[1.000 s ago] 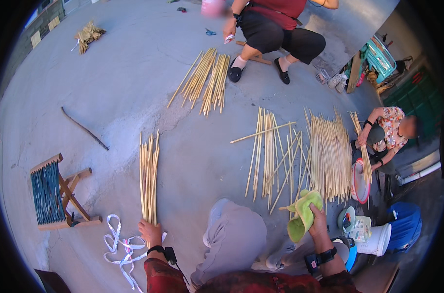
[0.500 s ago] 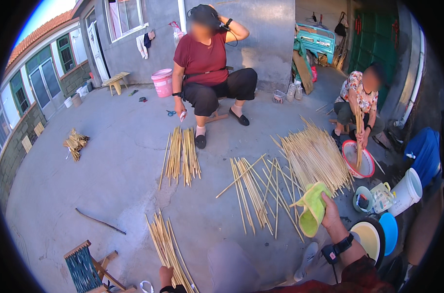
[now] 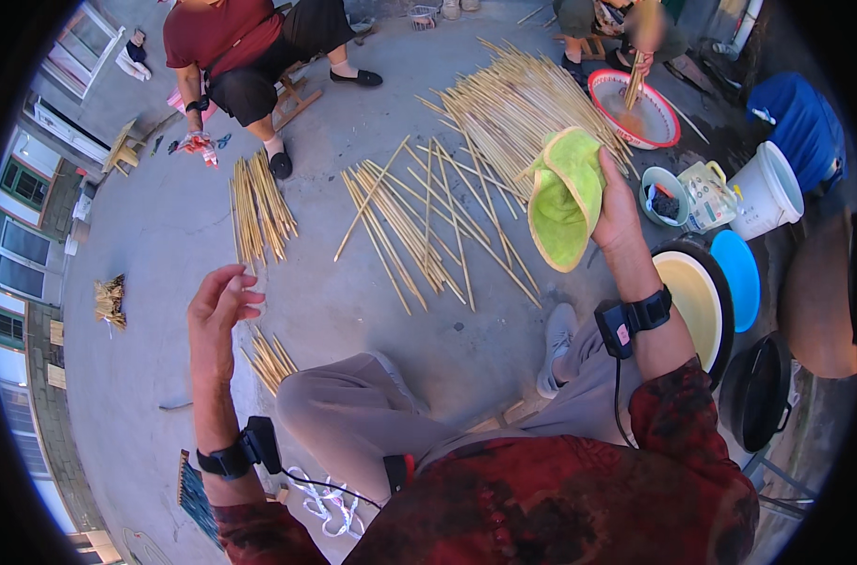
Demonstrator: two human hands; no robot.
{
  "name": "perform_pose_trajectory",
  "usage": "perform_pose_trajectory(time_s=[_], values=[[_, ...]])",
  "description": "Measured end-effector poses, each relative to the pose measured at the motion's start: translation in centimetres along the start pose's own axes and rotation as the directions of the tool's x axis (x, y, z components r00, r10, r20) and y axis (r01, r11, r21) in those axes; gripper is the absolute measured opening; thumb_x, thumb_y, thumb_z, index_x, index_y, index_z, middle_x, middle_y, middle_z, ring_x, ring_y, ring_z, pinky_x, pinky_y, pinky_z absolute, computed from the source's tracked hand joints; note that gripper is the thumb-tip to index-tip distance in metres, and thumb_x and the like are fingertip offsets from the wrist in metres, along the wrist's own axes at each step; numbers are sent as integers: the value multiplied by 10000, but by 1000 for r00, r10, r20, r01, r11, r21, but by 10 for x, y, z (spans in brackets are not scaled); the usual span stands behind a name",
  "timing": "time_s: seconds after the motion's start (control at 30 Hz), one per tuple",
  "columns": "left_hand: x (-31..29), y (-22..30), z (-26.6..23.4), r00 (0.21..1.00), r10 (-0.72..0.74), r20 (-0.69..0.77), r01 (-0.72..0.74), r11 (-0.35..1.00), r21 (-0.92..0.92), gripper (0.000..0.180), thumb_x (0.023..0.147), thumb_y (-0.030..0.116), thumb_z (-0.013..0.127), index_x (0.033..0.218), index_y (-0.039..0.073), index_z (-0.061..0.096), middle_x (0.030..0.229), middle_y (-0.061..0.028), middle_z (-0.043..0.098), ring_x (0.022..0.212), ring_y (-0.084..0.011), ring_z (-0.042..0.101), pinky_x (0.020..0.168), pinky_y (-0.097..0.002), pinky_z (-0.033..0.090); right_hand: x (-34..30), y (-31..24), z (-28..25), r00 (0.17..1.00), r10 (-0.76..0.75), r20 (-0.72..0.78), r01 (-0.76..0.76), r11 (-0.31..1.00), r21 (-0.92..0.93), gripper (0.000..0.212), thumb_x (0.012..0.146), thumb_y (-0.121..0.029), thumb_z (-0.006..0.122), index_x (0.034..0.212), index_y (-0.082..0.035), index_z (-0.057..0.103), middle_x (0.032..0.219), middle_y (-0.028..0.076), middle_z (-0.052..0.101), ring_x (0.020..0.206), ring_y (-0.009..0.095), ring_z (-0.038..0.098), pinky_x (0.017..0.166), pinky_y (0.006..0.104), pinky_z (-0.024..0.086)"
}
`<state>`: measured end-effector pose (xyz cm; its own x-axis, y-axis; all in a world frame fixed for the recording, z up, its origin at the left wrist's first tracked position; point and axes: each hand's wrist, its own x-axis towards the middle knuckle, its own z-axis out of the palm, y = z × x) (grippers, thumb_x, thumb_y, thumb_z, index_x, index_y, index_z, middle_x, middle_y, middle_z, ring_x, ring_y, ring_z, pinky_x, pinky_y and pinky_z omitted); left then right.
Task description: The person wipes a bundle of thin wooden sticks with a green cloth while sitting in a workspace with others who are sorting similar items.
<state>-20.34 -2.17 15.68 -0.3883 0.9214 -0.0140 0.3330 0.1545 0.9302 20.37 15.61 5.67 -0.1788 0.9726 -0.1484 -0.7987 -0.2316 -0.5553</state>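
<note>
A lime-green cloth (image 3: 562,202) hangs folded from my right hand (image 3: 619,209), whose fingers are closed on its right side. My left hand (image 3: 219,315) is raised on the left, fingers apart and slightly curled, with nothing in it. Beneath and beside it, a bundle of tan stalks (image 3: 270,360) lies partly hidden behind my knee. A second bunch of stalks (image 3: 259,207) lies farther off, near a co-worker's foot. Loose stalks (image 3: 400,226) lie spread in the middle, and a large layer of stalks (image 3: 523,108) lies beyond the cloth.
A co-worker (image 3: 226,38) in a maroon shirt sits far left. Another person's hand (image 3: 643,62) holds stalks over a red-rimmed basin (image 3: 631,122). At the right stand a white bucket (image 3: 766,193), a yellow basin (image 3: 697,306) and a blue basin (image 3: 735,281). White ribbon (image 3: 330,504) lies by my leg.
My left hand has let go of the near bundle of stalks and risen, now empty. The green cloth is lifted farther up in my right hand. The view has tilted down and turned.
</note>
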Motion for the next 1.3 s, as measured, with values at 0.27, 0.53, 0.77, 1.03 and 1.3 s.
perform_pose_trajectory(time_s=[0.27, 0.53, 0.77, 1.03, 1.3], values=[[117, -206, 128, 996, -31, 83, -10, 892, 452, 282, 743, 219, 583, 871, -31, 571, 768, -164, 611, 705, -273, 589, 634, -351, 454, -17, -10, -10, 964, -60, -257, 30, 992, -119, 398, 860, -286, 495, 1131, 1, 446, 1072, 126, 540, 952, 230, 553, 808, 348, 462], [96, -310, 248, 968, -130, 215, -4, 848, 531, 197, 711, 157, 567, 812, -12, 576, 682, -149, 603, 632, -276, 593, 600, -346, 471, -10, -23, -17, 913, -133, -386, 28, 963, -266, 381, 854, -265, 507, 1111, 11, 457, 1042, 124, 551, 916, 206, 569, 781, 318, 471], [126, -260, 353, 984, 74, 161, -151, 824, 546, 479, 713, 249, 617, 1068, -25, 448, 1097, -226, 451, 1005, -368, 440, 846, -413, 366, 1, -12, -11, 888, -65, -456, -158, 888, -433, 307, 849, -237, 512, 1040, 4, 512, 933, 88, 599, 797, 157, 600, 727, 267, 478], [180, -225, 440, 986, -18, 164, -100, 723, 684, 718, 697, 354, 635, 1236, 4, 314, 1320, -196, 243, 1236, -332, 217, 955, -508, 213, -8, -10, -13, 837, -36, -545, -286, 822, -493, 310, 852, -224, 505, 1055, 11, 504, 937, 75, 590, 805, 142, 584, 722, 262, 465], [192, -249, 476, 949, -52, 310, -222, 586, 779, 736, 683, 303, 637, 1281, 54, 288, 1385, -155, 147, 1283, -324, 127, 996, -535, 126, -13, -19, -13, 845, -15, -534, -286, 832, -475, 328, 868, -171, 461, 1123, 35, 443, 1017, 101, 558, 888, 176, 563, 773, 283, 452]])
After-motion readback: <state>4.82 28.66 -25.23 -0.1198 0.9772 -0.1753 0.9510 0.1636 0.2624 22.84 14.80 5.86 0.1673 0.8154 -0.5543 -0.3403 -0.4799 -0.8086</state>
